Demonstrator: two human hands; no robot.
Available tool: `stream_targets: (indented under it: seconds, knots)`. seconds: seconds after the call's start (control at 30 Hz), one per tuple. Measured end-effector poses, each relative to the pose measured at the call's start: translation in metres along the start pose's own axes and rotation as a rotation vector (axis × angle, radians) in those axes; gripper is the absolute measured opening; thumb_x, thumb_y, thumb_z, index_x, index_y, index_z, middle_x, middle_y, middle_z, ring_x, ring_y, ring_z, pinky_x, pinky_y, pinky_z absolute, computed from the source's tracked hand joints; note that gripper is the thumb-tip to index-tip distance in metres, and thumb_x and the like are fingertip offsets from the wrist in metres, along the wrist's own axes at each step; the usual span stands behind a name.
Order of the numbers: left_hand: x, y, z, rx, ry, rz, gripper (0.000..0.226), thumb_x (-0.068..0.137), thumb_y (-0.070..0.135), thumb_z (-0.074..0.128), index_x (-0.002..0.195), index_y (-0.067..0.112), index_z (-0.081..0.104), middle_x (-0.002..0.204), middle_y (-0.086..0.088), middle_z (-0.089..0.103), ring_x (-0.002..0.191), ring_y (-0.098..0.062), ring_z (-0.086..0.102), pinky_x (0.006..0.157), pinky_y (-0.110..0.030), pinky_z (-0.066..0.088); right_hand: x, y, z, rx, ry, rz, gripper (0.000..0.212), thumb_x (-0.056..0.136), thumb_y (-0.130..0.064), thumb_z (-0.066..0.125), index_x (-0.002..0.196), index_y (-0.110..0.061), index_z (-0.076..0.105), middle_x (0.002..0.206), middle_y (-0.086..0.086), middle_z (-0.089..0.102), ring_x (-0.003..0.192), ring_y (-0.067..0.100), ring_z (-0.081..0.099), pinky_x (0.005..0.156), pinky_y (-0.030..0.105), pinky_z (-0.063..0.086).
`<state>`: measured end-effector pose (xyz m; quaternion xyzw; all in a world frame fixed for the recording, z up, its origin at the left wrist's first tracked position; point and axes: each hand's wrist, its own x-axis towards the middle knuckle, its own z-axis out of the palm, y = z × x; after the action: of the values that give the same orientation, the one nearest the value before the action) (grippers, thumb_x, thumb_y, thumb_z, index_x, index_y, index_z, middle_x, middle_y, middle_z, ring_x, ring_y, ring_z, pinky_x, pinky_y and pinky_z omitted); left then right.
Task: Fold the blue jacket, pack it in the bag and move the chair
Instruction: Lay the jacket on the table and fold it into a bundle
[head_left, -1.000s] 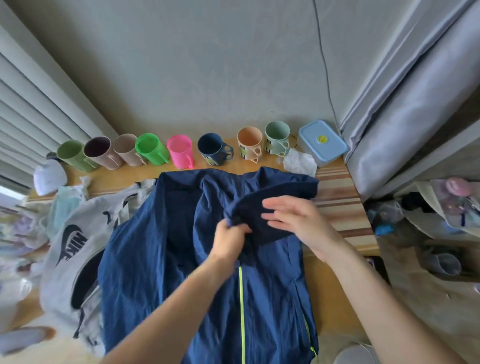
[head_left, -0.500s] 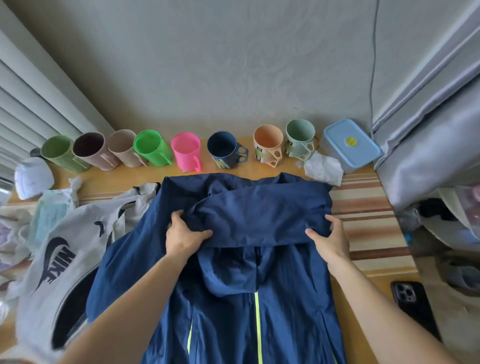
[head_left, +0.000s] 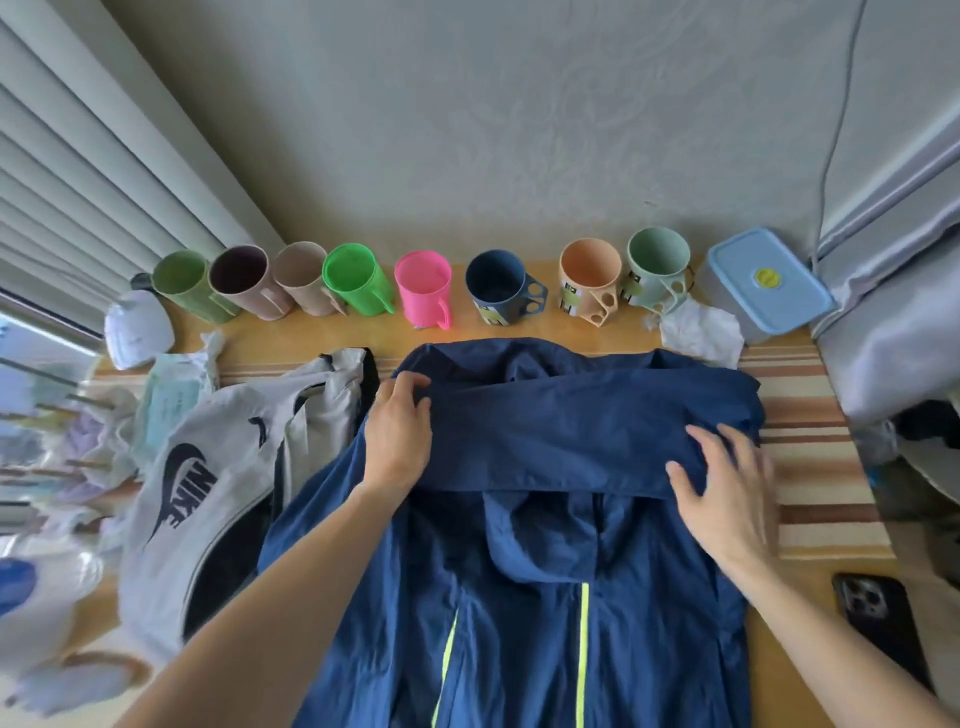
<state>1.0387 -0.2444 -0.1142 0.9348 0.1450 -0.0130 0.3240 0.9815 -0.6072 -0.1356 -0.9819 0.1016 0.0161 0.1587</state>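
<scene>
The blue jacket (head_left: 561, 509) with neon-yellow zips lies spread on the wooden table (head_left: 311, 338), its top part folded across as a wide band. My left hand (head_left: 397, 431) rests on the band's left end, fingers curled over the fabric edge. My right hand (head_left: 724, 483) lies flat with fingers apart on the band's right end. A grey Nike bag (head_left: 208, 483) with a dark open mouth lies just left of the jacket. No chair is in view.
A row of coloured mugs (head_left: 421, 288) lines the table's far edge by the wall. A blue-lidded box (head_left: 763, 278) and crumpled tissue (head_left: 701, 332) sit at the back right. A striped mat (head_left: 815, 452) and a black phone (head_left: 878, 618) lie right of the jacket. Clutter fills the left side.
The folded band has been spread wider and pushed toward the mugs. My left hand moved up to its left end; my right hand went from pinching the edge to lying flat.
</scene>
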Motion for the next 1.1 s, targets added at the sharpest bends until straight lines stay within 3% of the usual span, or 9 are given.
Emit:
stream_targets:
  seconds: [0.2,0.3,0.43,0.53,0.63,0.73,0.9,1.0,1.1]
  knots:
    - [-0.062,-0.030,-0.066,0.316,0.095,0.088,0.039,0.089,0.034,0.070,0.123,0.023,0.056,0.122,-0.003,0.059,0.109,-0.030,0.057,0.086,-0.045,0.051,-0.041,-0.101,0.048,0.060,-0.239,-0.414,0.047,0.094,-0.036,0.063,0.137,-0.017,0.059,0.143,0.008,0.056,0.125,0.032,0.053,0.101,0.046,0.051]
    - [-0.094,-0.065,-0.094,0.511,-0.051,-0.110,0.049,0.082,0.053,0.070,0.121,0.025,0.059,0.113,0.000,0.062,0.108,-0.030,0.061,0.082,-0.044,0.053,-0.082,-0.165,0.046,0.301,-0.384,-0.295,0.044,0.092,-0.045,0.062,0.125,-0.017,0.064,0.113,-0.001,0.063,0.104,0.020,0.058,0.090,0.032,0.051]
    - [-0.109,-0.084,-0.106,0.330,-0.090,-0.251,0.013,0.087,0.038,0.068,0.086,0.025,0.068,0.084,0.005,0.067,0.089,-0.029,0.066,0.066,-0.037,0.051,-0.136,-0.240,0.047,0.556,-0.886,0.075,0.039,0.080,-0.058,0.070,0.085,-0.020,0.065,0.078,-0.010,0.066,0.076,0.012,0.064,0.067,0.027,0.050]
    - [-0.108,-0.084,-0.116,0.157,-0.029,-0.378,0.011,0.090,0.034,0.067,0.085,0.026,0.073,0.086,0.004,0.074,0.087,-0.026,0.068,0.071,-0.035,0.053,-0.154,-0.265,0.052,0.633,-0.985,0.112,0.030,0.081,-0.040,0.071,0.089,-0.012,0.070,0.092,0.002,0.076,0.088,0.022,0.070,0.081,0.040,0.058]
    - [-0.106,-0.078,-0.129,-0.002,0.017,-0.427,0.020,0.092,0.037,0.064,0.076,0.026,0.070,0.080,0.004,0.073,0.081,-0.024,0.068,0.065,-0.031,0.046,-0.148,-0.267,0.027,0.899,-0.999,0.061,0.027,0.093,-0.034,0.059,0.114,-0.019,0.065,0.116,-0.003,0.072,0.109,0.015,0.067,0.100,0.036,0.052]
    - [-0.105,-0.063,-0.135,-0.091,0.029,-0.384,0.028,0.095,0.042,0.059,0.076,0.023,0.069,0.079,0.003,0.074,0.077,-0.020,0.070,0.067,-0.032,0.050,-0.107,-0.238,-0.010,0.973,-0.844,0.057,0.027,0.097,-0.038,0.056,0.111,-0.016,0.060,0.117,-0.001,0.071,0.112,0.015,0.065,0.103,0.038,0.050]
    - [-0.099,-0.022,-0.121,-0.105,-0.002,-0.197,0.015,0.095,0.039,0.060,0.095,0.027,0.069,0.088,0.011,0.071,0.078,-0.007,0.067,0.068,-0.030,0.053,0.013,-0.147,-0.059,0.488,-0.637,-0.038,0.033,0.092,-0.030,0.066,0.093,0.002,0.059,0.082,0.012,0.062,0.077,0.030,0.063,0.066,0.037,0.043]
    - [-0.088,-0.006,-0.090,0.011,-0.037,-0.038,0.018,0.093,0.038,0.062,0.107,0.028,0.068,0.103,0.010,0.066,0.089,-0.010,0.065,0.078,-0.035,0.055,0.069,-0.099,-0.067,0.257,-0.483,0.001,0.030,0.090,-0.036,0.069,0.105,-0.010,0.065,0.095,0.001,0.062,0.098,0.030,0.064,0.079,0.037,0.046]
    - [-0.078,0.003,-0.049,0.196,-0.103,0.189,0.033,0.089,0.038,0.067,0.120,0.029,0.060,0.124,0.003,0.054,0.102,-0.020,0.059,0.081,-0.040,0.055,0.080,-0.059,-0.061,0.249,-0.367,0.142,0.057,0.089,-0.043,0.069,0.135,-0.015,0.051,0.123,0.009,0.061,0.117,0.030,0.061,0.096,0.041,0.047]
